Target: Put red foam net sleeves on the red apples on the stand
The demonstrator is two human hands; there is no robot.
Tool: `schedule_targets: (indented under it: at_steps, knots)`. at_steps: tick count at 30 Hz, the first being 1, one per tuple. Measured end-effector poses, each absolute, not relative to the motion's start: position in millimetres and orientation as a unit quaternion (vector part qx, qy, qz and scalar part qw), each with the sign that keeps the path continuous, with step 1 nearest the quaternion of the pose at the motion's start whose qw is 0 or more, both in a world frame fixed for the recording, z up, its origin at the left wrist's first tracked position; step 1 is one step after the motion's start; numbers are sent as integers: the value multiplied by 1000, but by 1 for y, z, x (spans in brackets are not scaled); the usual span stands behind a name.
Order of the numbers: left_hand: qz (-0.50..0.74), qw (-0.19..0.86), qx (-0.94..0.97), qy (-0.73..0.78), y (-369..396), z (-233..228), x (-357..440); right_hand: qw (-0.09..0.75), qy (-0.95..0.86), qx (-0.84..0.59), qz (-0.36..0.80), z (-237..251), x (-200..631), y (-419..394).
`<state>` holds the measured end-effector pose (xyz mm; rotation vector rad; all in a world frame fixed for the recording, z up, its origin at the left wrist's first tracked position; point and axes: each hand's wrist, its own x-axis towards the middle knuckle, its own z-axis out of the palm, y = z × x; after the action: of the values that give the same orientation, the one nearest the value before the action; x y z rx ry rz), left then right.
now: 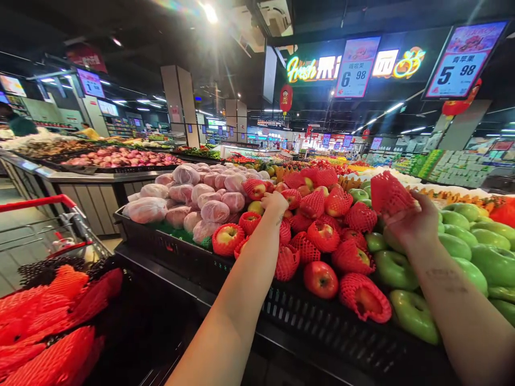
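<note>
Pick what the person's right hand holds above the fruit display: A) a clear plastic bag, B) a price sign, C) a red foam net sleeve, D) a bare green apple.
C: the right hand grips a red foam net sleeve raised over the green apples, while the left hand reaches among the netted red apples.

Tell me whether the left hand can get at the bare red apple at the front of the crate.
Probably yes. The bare red apple lies uncovered at the crate's front edge, below the left hand, with only netted apples beside it and nothing over it.
</note>
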<state>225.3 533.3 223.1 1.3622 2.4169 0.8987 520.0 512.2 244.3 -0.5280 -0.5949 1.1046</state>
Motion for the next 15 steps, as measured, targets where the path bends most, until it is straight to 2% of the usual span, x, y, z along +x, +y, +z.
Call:
schedule_targets:
  at_steps: [7,15]
  knots:
    - [312,124,443,831,549,211,228,768,-317,-249,498,239,514,517]
    - [343,118,403,841,557,207,225,798,-311,-195,478,244,516,512]
